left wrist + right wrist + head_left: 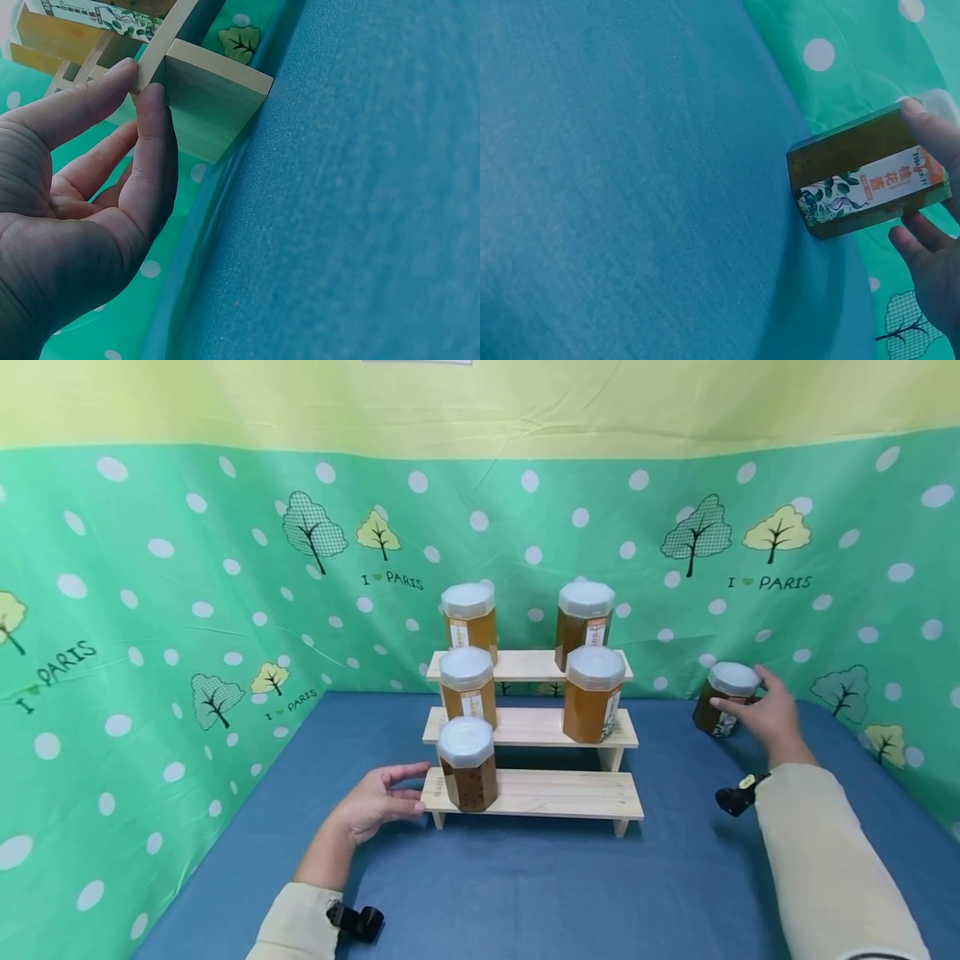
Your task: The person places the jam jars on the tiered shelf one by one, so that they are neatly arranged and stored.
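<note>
At the left end of a three-step wooden stand (562, 792), my left hand (381, 803) pinches the lowest board between thumb and fingers, as the left wrist view shows up close. Far to the right, my right hand (771, 717) grips a dark amber jar (708, 708) with a whitish lid near its top, thumb on one side and fingers on the other. The jar's white and orange label (885, 180) faces the right wrist camera. Its base is right at the blue cloth. A dark jar (470, 781) stands on the left of the lowest step.
Two amber jars, left (480, 697) and right (588, 710), stand on the middle step. The top step bears another left jar (480, 631) and right jar (573, 631). Behind the blue-covered table (525, 885) hangs a green dotted curtain (525, 510), which also runs along both sides.
</note>
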Motion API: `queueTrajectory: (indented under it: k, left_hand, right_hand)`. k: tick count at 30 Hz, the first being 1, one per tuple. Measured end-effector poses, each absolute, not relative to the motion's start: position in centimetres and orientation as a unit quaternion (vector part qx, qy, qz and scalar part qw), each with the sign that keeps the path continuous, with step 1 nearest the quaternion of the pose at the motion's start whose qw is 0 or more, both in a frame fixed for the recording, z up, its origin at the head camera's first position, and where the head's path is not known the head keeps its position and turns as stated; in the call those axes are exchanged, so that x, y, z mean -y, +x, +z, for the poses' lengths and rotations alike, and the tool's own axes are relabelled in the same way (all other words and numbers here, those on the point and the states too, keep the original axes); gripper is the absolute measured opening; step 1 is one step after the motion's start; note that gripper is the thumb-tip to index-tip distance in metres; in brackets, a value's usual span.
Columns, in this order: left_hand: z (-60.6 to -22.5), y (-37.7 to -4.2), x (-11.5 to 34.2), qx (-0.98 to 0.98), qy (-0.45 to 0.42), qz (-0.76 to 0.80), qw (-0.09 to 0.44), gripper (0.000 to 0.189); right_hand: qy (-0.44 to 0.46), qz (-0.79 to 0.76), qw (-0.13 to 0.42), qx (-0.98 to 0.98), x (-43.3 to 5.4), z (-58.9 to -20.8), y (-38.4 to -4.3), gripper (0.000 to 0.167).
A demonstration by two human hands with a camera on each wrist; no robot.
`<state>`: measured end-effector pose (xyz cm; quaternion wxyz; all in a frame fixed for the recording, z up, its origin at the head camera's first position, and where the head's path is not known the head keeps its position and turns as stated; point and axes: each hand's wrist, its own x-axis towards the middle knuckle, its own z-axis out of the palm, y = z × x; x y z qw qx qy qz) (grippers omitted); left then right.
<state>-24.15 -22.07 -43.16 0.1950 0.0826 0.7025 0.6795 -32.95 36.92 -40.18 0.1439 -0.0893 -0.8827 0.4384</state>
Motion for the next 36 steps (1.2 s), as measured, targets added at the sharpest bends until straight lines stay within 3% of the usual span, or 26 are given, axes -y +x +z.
queueTrajectory:
  k: [12, 36]
  left_hand:
    - [-43.1, -24.2, 22.0, -0.701, 0.082, 0.681, 0.195, 0.076]
    - [-43.1, -24.0, 21.9, -0.707, 0.075, 0.676, 0.192, 0.076]
  right_hand:
    - [-0.106, 0.425, 0.155, 0.886, -36.6, -39.4, -33.2, 0.088]
    - [-0.128, 0.443, 0.198, 0.865, -35.1, -40.7, -30.6, 0.086]
